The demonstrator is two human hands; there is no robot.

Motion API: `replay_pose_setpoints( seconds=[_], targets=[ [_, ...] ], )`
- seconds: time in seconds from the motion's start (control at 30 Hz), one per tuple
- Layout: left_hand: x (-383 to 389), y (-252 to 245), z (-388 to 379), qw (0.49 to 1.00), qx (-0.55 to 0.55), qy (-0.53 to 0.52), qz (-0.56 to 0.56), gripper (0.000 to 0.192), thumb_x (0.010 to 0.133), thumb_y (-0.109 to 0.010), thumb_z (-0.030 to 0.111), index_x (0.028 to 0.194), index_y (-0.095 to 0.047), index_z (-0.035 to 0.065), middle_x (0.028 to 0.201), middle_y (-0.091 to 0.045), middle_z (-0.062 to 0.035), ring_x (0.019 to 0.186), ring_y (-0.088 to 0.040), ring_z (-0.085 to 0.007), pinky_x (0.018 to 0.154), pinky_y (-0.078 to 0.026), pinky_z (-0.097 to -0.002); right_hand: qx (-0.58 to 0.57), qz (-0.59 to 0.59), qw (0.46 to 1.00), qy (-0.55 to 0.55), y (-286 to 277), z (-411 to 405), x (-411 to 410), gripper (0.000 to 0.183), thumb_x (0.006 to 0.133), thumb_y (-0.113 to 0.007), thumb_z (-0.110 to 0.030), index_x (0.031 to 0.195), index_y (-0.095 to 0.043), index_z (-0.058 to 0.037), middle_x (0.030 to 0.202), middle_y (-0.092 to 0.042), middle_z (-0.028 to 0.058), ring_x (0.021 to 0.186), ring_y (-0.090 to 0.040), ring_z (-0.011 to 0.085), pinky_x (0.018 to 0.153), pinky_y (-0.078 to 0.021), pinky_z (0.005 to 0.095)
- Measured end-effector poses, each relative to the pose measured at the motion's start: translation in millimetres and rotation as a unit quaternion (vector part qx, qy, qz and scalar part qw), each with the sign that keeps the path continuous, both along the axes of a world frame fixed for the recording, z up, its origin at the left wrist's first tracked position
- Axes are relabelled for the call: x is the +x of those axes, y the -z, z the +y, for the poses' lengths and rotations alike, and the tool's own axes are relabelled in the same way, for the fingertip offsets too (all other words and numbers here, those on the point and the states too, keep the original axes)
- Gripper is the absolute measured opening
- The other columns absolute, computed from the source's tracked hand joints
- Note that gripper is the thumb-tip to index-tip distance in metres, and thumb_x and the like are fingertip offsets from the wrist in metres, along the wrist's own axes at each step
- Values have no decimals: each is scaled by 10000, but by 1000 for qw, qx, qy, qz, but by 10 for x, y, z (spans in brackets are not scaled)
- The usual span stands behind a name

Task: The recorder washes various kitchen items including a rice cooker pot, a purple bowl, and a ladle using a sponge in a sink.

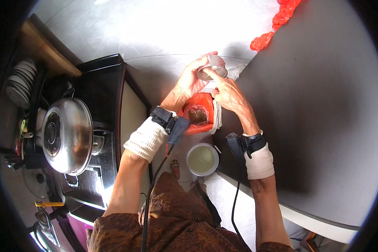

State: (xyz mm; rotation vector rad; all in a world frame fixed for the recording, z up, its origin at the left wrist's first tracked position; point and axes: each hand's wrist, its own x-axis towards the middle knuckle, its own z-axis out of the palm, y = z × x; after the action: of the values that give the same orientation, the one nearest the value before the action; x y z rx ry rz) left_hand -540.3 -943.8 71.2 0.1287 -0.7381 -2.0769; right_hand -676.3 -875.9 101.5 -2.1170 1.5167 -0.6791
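My left hand (190, 77) holds a small round metal strainer cup (218, 61), tilted so that its open mouth faces me. Small holes show in the cup's wall. My right hand (233, 94) reaches in from the right; its index finger is inside the cup and the other fingers are curled beneath. What the fingertip touches is hard to make out. Below both hands is a waste bin lined with a red plastic bag (204, 128), with some scraps (197, 115) at the bottom. A folded pale cloth or bag (217, 117) hangs over its right side.
A bucket (216, 167) of cloudy liquid stands on the floor near my feet. At left, a large lidded steel pan (67, 135) sits on a black stove (97, 82), with stacked plates (22, 83) beyond. A dark grey surface (315, 104) fills the right; red plastic bags (261, 41) lie at its far edge.
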Motion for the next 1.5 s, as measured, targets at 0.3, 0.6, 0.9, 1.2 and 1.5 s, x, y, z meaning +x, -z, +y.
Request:
replay_pose_setpoints(
  seconds=[0.3, 0.6, 0.9, 1.2, 1.5],
  targets=[
    [41, 23, -50, 999, -19, 0, -27, 590, 832, -602, 311, 1280, -406, -19, 1169, -528, -237, 1080, -532, -330, 952, -423, -430, -14, 33, 999, -2, -31, -30, -9, 640, 706, -509, 21, 1311, -431, -172, 634, -542, 249, 581, -560, 384, 570, -432, 460],
    [80, -6, -103, 999, -15, -9, -48, 572, 835, -598, 303, 1280, -412, -5, 1169, -532, -216, 1076, -539, -313, 950, -426, -420, -67, 32, 997, -21, 72, 5, -12, 660, 686, -514, 31, 1310, -428, -169, 670, -560, 257, 623, -576, 398, 600, -445, 471],
    [32, 4, -141, 998, -29, -9, -55, 560, 837, -597, 279, 1286, -407, 2, 1163, -539, -200, 1069, -541, -311, 952, -422, -421, -11, -31, 999, -1, 143, -97, -71, 636, 720, -509, 21, 1320, -372, -139, 654, -560, 244, 631, -594, 373, 606, -457, 449],
    [17, 53, -200, 999, -14, 9, -35, 573, 831, -601, 300, 1279, -412, -3, 1163, -535, -214, 1077, -531, -332, 960, -409, -436, 23, -22, 999, -1, 65, -101, -20, 638, 711, -524, 26, 1314, -418, -150, 659, -553, 240, 602, -574, 345, 591, -434, 435],
    [50, 83, -249, 998, -14, 6, -53, 587, 822, -608, 310, 1283, -412, 4, 1162, -537, -211, 1065, -540, -326, 956, -415, -431, -17, -26, 999, -25, 121, -153, -38, 601, 717, -532, 11, 1290, -455, -152, 673, -560, 245, 608, -575, 347, 596, -441, 441]
  ],
)
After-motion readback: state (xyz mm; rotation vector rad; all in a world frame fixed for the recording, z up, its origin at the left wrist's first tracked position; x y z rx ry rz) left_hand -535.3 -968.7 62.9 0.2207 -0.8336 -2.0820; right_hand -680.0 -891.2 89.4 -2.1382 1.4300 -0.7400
